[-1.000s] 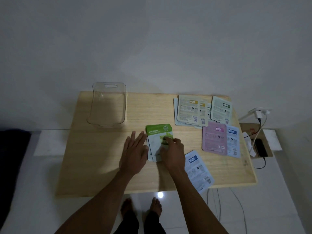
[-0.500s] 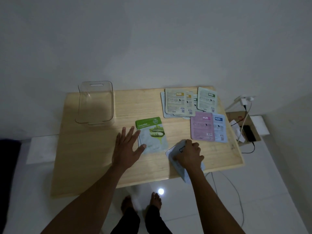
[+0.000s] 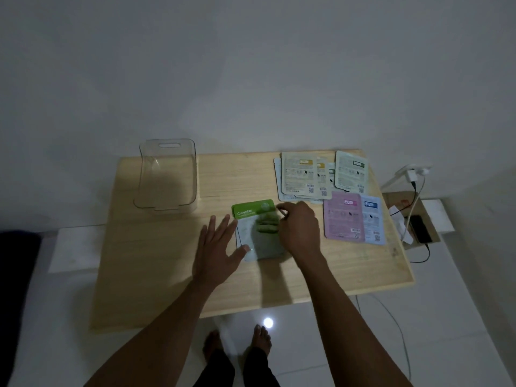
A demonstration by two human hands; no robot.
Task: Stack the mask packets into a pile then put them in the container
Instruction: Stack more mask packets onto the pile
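The mask packets pile (image 3: 258, 233) lies mid-bench, the left hand (image 3: 216, 247) spread flat to square its edge, the right hand (image 3: 300, 230) in a loose curled grip atop it, pinching nothing I can see.

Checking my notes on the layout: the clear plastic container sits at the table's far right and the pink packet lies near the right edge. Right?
Not quite. The head view shows the clear plastic container at the wooden table's far left; the pink packet does lie near the right edge.

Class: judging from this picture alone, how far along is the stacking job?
Done: a small pile topped by a cucumber packet. In hand: the left hand steadies it; the right hand hovers over it. Left: loose packets at the table's far right, and the container holds nothing.
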